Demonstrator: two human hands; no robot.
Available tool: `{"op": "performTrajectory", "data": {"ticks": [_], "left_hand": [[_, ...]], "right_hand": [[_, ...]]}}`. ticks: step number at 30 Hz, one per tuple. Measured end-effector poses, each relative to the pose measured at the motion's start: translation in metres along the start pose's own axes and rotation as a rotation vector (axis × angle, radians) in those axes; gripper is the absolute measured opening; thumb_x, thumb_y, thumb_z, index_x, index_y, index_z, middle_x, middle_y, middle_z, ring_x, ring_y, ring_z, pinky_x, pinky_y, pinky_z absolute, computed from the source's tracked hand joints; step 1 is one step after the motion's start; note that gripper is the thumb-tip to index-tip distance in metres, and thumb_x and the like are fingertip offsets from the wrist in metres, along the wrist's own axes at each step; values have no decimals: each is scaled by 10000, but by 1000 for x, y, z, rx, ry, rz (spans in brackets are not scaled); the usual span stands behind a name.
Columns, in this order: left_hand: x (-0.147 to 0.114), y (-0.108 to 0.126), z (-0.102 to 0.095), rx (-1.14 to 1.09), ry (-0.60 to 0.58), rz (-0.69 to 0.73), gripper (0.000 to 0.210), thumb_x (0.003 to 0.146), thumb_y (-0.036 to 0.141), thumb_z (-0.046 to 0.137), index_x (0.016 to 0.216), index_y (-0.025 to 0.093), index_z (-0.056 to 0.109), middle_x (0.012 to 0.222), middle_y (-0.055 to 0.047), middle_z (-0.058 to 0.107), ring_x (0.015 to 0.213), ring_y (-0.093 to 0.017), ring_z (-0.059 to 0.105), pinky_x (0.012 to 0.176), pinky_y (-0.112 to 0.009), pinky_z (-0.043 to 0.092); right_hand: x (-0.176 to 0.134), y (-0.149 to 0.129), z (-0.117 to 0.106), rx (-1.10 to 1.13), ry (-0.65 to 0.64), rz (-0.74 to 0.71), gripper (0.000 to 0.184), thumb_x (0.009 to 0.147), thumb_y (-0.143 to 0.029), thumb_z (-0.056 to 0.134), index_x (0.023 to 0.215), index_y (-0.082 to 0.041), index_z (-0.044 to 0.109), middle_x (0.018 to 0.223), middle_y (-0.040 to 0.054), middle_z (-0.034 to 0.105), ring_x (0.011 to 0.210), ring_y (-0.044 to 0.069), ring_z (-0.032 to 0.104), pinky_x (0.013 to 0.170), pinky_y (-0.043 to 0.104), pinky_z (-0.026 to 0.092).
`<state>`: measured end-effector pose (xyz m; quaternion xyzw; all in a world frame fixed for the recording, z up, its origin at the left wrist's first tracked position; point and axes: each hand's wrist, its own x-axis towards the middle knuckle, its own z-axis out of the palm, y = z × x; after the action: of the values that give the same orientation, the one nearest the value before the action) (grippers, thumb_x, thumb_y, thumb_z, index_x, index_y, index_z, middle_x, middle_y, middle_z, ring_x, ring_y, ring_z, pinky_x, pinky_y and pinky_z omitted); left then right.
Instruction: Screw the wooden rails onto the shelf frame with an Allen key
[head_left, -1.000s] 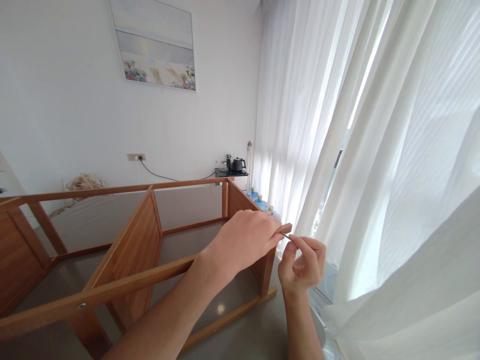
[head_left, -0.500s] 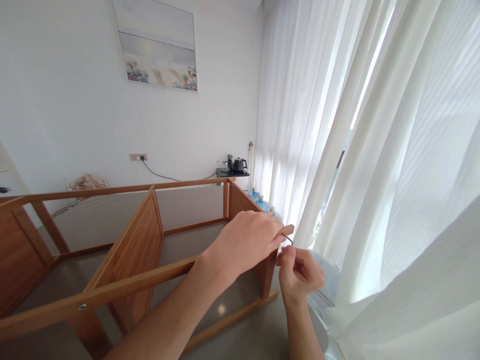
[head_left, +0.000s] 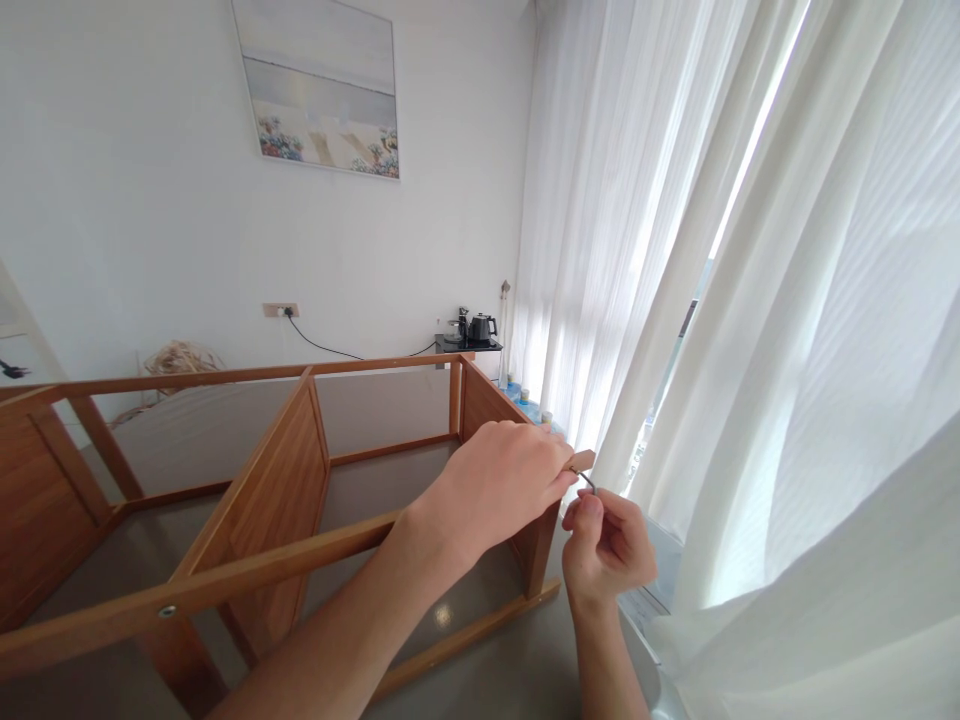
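A wooden shelf frame [head_left: 285, 565] lies across the view, with slatted shelf panels [head_left: 262, 490] between its rails. My left hand [head_left: 499, 485] is wrapped over the near right corner of the frame, and the rail's end pokes out beyond its fingers. Pinched between the thumb and fingers of my right hand [head_left: 607, 545] is a thin, bent hex key [head_left: 589, 482]. Its far end meets the rail close to my left fingertips; the screw there is hidden. A round metal bolt head [head_left: 166, 611] shows in the near rail on the left.
White curtains [head_left: 750, 300] hang close on the right. Against the far wall, a black kettle [head_left: 482, 327] stands on a small dark table [head_left: 469, 344]. Bottles with blue contents [head_left: 529, 405] line the curtain's foot. A cord runs from a wall socket [head_left: 280, 310].
My right hand and the hex key have shifted slightly right in view, while my left hand keeps its grip on the corner. The whole view has moved a little.
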<state>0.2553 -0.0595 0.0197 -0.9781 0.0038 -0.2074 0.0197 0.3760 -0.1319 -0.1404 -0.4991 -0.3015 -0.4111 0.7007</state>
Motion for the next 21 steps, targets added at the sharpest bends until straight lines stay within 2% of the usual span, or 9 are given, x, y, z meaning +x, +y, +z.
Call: {"op": "performTrajectory", "data": {"ticks": [7,14,18,21], "left_hand": [[0,0,1,-6,9,6,260,990,290,442,983,197,685,919,-56,705,898,-203,684,777,-289,518],[0,-1,2,-22,7,-3,238,978,289,471,991,201,692,924,-58,707,911,-207,684,785,-294,520],[0,-1,2,-22,10,2,241,980,281,464,997,203,692,934,-55,710,916,-207,686,787,-296,522],[0,-1,2,-25,6,-6,245,982,294,462,982,200,688,931,-52,709,903,-207,687,774,-293,523]], "right_hand": [[1,8,-2,-86,-16,-68,124,902,-298,610,889,-177,634,649,2,648,527,144,638,493,260,522],[-3,17,-3,-88,-12,-107,44,847,-211,669,882,-184,666,666,5,660,541,147,631,520,278,522],[5,11,-2,-131,5,-161,29,854,-200,649,878,-188,660,692,8,666,525,132,607,511,267,504],[14,1,0,-90,-36,-189,65,873,-176,609,913,-189,658,717,14,648,567,133,594,515,263,482]]}}
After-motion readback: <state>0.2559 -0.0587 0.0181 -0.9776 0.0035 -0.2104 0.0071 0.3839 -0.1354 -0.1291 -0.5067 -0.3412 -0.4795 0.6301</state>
